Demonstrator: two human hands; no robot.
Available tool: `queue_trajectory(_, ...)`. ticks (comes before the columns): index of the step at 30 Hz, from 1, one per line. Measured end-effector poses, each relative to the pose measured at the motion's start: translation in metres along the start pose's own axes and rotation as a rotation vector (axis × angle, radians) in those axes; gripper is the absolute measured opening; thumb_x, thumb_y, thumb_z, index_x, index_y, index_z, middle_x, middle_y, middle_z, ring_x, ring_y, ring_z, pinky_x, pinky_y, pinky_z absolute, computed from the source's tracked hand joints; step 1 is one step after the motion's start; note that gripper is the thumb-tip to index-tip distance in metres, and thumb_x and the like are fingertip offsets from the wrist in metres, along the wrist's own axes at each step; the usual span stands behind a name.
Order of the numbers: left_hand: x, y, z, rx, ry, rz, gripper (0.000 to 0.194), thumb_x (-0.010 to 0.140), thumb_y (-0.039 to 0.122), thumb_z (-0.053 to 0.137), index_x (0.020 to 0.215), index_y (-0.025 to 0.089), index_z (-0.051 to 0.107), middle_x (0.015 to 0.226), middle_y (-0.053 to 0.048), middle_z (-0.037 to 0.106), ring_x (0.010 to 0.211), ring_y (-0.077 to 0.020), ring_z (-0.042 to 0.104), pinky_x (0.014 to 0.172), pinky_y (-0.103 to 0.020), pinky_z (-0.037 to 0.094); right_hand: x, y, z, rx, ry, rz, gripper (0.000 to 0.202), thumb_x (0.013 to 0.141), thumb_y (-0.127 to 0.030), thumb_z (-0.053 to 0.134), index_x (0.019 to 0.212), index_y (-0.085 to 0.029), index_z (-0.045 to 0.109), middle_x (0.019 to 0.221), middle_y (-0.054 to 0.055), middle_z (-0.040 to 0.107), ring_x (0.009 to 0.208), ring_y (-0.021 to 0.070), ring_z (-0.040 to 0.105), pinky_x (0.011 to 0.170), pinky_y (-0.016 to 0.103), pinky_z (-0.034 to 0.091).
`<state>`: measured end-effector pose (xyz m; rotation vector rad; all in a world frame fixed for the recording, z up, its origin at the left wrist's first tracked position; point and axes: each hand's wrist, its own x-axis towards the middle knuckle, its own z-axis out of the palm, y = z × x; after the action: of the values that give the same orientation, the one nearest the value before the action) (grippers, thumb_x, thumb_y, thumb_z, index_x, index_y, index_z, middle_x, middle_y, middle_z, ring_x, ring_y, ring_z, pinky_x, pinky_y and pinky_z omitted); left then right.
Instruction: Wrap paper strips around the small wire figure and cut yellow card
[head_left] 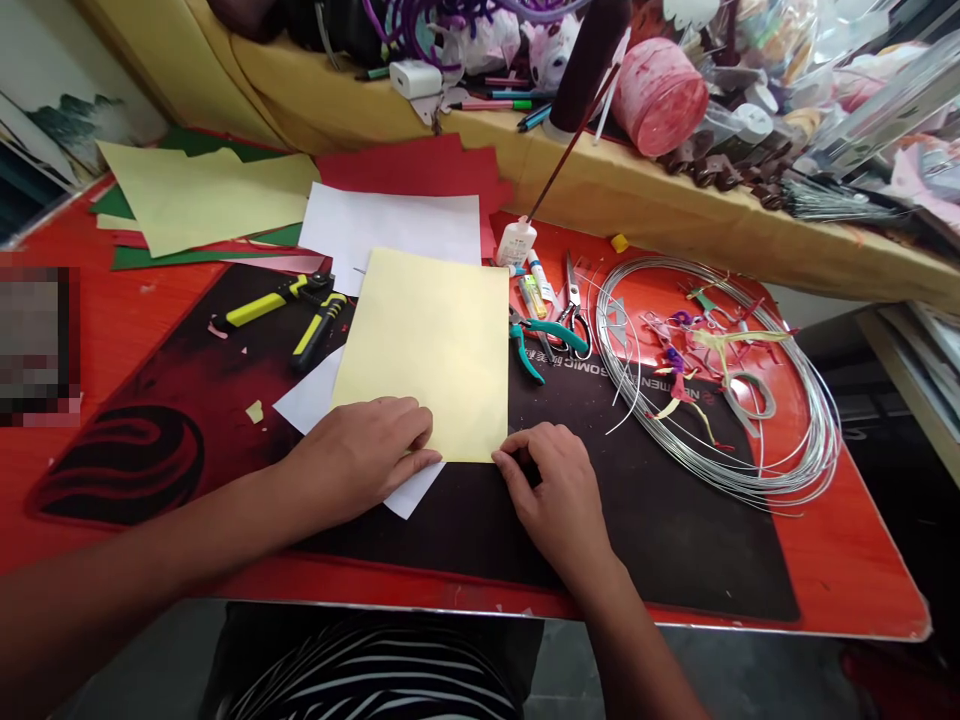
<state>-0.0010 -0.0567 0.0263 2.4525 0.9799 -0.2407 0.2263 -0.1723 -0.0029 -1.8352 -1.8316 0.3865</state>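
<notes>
A sheet of pale yellow paper (435, 350) lies on the dark desk mat (675, 540), over a white sheet whose corners (414, 492) stick out beneath it. My left hand (375, 450) rests on the yellow paper's near left part, its fingers curled and the thumb at the near edge. At the near right corner, my right hand (551, 480) pinches the paper between thumb and forefinger. To the left are yellow-and-black pliers (289, 310). Teal-handled pliers (540, 335) lie just right of the paper, partly hidden by it.
A large coil of silver wire (810, 430) with colourful scraps inside takes up the right side. Scissors (573, 300), a glue bottle (516, 243) and a roll of tape (750, 395) lie around. Coloured sheets (217, 195) are stacked at the back left, below a cluttered shelf (465, 150).
</notes>
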Motion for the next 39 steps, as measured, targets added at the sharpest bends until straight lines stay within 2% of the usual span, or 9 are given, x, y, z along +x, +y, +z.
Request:
queue_trajectory(5, -0.002, -0.005, 0.001, -0.062, 0.007, 0.02, 0.017, 0.105, 0.03, 0.059, 0.09, 0.021, 0.056, 0.097, -0.005, 0.067, 0.085, -0.0225, 0.062, 0.073, -0.035, 0.04, 0.0, 0.001, 0.0, -0.013, -0.022, 0.0, 0.011, 0.104, -0.02, 0.067, 0.093, -0.023, 0.066, 0.088, 0.003, 0.07, 0.084, 0.0254, 0.058, 0.079, 0.04, 0.04)
queue_trajectory(11, -0.008, -0.021, 0.013, -0.192, 0.089, 0.091, 0.009, 0.103, 0.021, 0.054, 0.095, 0.022, 0.057, 0.095, -0.003, 0.065, 0.086, -0.0223, 0.06, 0.074, -0.035, 0.04, 0.001, 0.001, -0.002, 0.015, -0.03, 0.0, 0.013, 0.104, -0.019, 0.066, 0.093, -0.024, 0.065, 0.09, 0.003, 0.072, 0.084, 0.0252, 0.059, 0.079, 0.04, 0.039)
queue_trajectory(16, -0.015, -0.032, 0.024, -0.239, 0.119, 0.163, 0.014, 0.104, 0.018, 0.047, 0.103, 0.023, 0.06, 0.101, -0.005, 0.065, 0.093, -0.0232, 0.06, 0.081, -0.036, 0.043, 0.0, 0.002, -0.001, 0.012, -0.033, -0.003, 0.013, 0.105, -0.019, 0.065, 0.093, -0.024, 0.066, 0.09, 0.004, 0.072, 0.084, 0.0254, 0.06, 0.079, 0.04, 0.04)
queue_trajectory(20, -0.019, -0.038, 0.019, -0.314, 0.116, 0.187, 0.02, 0.105, 0.018, 0.045, 0.11, 0.023, 0.063, 0.106, -0.006, 0.067, 0.098, -0.0232, 0.062, 0.084, -0.035, 0.046, 0.0, 0.003, -0.002, 0.029, -0.025, -0.004, 0.012, 0.103, -0.017, 0.066, 0.093, -0.023, 0.066, 0.089, 0.003, 0.071, 0.084, 0.0248, 0.059, 0.079, 0.04, 0.041)
queue_trajectory(24, -0.013, -0.029, 0.003, -0.336, 0.038, 0.129, 0.017, 0.106, 0.022, 0.048, 0.101, 0.022, 0.064, 0.101, -0.004, 0.069, 0.092, -0.0216, 0.065, 0.08, -0.034, 0.047, 0.0, 0.003, -0.004, 0.101, 0.011, 0.029, 0.012, 0.103, -0.018, 0.066, 0.093, -0.023, 0.067, 0.087, 0.002, 0.071, 0.082, 0.0233, 0.06, 0.077, 0.039, 0.043)
queue_trajectory(27, -0.003, -0.012, -0.004, -0.163, 0.011, 0.034, 0.016, 0.105, 0.031, 0.059, 0.094, 0.021, 0.063, 0.096, -0.004, 0.07, 0.084, -0.0224, 0.065, 0.071, -0.034, 0.043, 0.001, 0.002, -0.005, 0.137, 0.033, 0.054, 0.013, 0.105, -0.021, 0.065, 0.092, -0.024, 0.067, 0.087, 0.003, 0.072, 0.082, 0.0233, 0.061, 0.077, 0.039, 0.044)
queue_trajectory(32, 0.008, 0.013, 0.004, 0.196, 0.074, -0.007, 0.029, 0.108, 0.044, 0.061, 0.099, 0.017, 0.066, 0.092, -0.01, 0.071, 0.085, -0.0293, 0.068, 0.065, -0.036, 0.04, 0.001, -0.002, -0.002, 0.057, 0.017, 0.008, 0.013, 0.106, -0.027, 0.066, 0.093, -0.024, 0.067, 0.088, 0.004, 0.072, 0.083, 0.0249, 0.06, 0.08, 0.041, 0.042)
queue_trajectory(35, 0.009, 0.015, 0.01, 0.237, 0.103, 0.004, 0.033, 0.107, 0.047, 0.061, 0.102, 0.015, 0.067, 0.091, -0.011, 0.07, 0.087, -0.0309, 0.068, 0.065, -0.036, 0.04, 0.0, -0.003, 0.002, -0.022, -0.005, -0.015, 0.012, 0.105, -0.031, 0.069, 0.095, -0.024, 0.067, 0.089, 0.004, 0.07, 0.084, 0.0259, 0.059, 0.079, 0.041, 0.041)
queue_trajectory(39, 0.006, 0.01, 0.012, 0.207, 0.115, 0.005, 0.027, 0.106, 0.043, 0.064, 0.101, 0.017, 0.066, 0.092, -0.01, 0.069, 0.087, -0.0293, 0.067, 0.066, -0.036, 0.039, 0.0, -0.003, 0.005, -0.088, -0.01, -0.02, 0.012, 0.103, -0.031, 0.072, 0.098, -0.023, 0.065, 0.09, 0.005, 0.069, 0.083, 0.0265, 0.058, 0.078, 0.041, 0.04)
